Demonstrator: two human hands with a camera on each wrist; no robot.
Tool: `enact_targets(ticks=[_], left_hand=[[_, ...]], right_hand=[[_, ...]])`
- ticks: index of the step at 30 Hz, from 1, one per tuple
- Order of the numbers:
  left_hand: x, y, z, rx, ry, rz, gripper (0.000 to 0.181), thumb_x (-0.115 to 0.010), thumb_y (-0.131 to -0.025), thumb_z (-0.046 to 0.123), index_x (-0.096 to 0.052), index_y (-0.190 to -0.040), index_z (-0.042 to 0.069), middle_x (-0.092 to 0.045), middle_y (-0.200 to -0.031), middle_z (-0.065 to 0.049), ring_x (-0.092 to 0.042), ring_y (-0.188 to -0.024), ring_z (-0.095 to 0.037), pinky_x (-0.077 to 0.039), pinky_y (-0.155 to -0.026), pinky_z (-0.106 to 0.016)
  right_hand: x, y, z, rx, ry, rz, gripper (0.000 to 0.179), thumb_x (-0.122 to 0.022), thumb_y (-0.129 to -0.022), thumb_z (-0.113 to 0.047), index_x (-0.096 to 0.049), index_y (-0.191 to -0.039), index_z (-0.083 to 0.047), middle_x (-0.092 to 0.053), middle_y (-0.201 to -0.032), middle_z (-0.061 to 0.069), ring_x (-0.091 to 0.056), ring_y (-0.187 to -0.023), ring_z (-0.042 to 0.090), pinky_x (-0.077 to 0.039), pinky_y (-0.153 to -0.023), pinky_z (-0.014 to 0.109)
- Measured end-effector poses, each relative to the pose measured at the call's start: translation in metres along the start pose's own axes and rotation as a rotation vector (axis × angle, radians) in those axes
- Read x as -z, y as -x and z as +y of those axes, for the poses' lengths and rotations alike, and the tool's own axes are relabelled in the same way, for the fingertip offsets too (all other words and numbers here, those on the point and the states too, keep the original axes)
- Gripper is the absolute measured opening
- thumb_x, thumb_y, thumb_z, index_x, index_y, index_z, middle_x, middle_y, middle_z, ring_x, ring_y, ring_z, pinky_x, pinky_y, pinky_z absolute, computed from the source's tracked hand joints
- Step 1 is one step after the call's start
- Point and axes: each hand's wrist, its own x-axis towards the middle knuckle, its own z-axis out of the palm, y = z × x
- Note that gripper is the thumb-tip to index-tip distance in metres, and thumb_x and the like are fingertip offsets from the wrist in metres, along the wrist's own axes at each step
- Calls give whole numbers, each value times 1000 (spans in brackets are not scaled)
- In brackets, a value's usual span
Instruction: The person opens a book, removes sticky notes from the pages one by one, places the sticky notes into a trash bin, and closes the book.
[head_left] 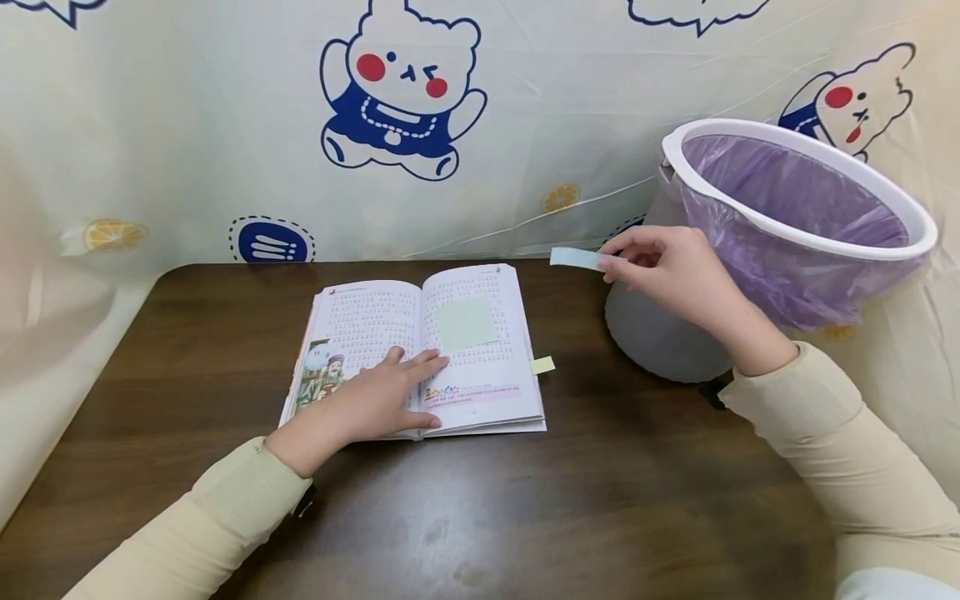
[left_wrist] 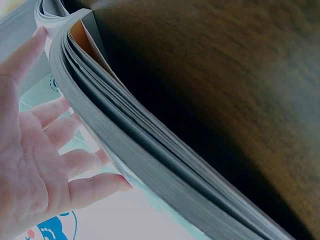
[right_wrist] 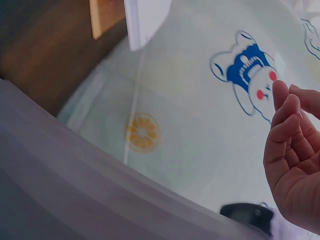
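An open book (head_left: 371, 312) with printed pages lies on the table. My left hand (head_left: 367, 404) rests across its middle near the lower edge, fingers spread and pressing on the pages. From below, the left wrist view catches this hand (left_wrist: 30, 155) beside the book's page edges (left_wrist: 145, 160). A pale green sticky note (head_left: 468, 325) sits on the right page, and a yellow tab (head_left: 543, 365) sticks out past that page's edge. Right of the book, my right hand (head_left: 675, 271) pinches a light blue paper strip (head_left: 576, 258) above the table, between thumb and fingertips.
A grey trash bin (head_left: 660, 333) with a white rim (head_left: 795, 225) and a purple liner (head_left: 780, 175) stands at the right, behind my right hand and wrist. A curtain (head_left: 225, 125) with cartoon bears hangs behind the brown table (head_left: 450, 517).
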Motion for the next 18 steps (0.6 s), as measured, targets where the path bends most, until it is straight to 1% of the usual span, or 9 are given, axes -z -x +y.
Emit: enact_targets(ticks=[7,12,16,18], left_hand=[[1,1,1,-13,-3,4,81,-77,-92,44,-42,-159,16,-35,-164,-10,-31,-143,-53,-46,-96,-67],[1,1,0,-12,-14,15,81,-78,-91,43,-42,-158,15,-35,-164,-10,-32,-143,-54,-48,-93,-66],[-1,0,0,-7,-7,11,81,-77,-91,44,-42,-159,16,-34,-164,-9,-32,-143,-53,-49,-91,-66],[-1,-1,0,-7,-8,9,81,-77,-91,45,-42,-159,17,-34,-164,-9,-32,-143,-53,-49,-91,-66]], right_hand=[[27,6,-15,6,-41,78,13,-77,-92,-5,-78,-104,-2,-73,-77,-3,-60,-59,9,-46,-58,15],[43,8,-23,-32,-85,140,15,-79,-91,-7,-78,-104,1,-74,-77,-10,-62,-59,9,-48,-59,14],[55,9,-23,-66,-79,194,14,-81,-90,-10,-80,-102,-4,-74,-77,-13,-64,-59,7,-48,-60,13],[62,10,-21,-80,-91,225,12,-81,-89,-9,-81,-101,-7,-74,-76,-13,-65,-59,5,-49,-60,12]])
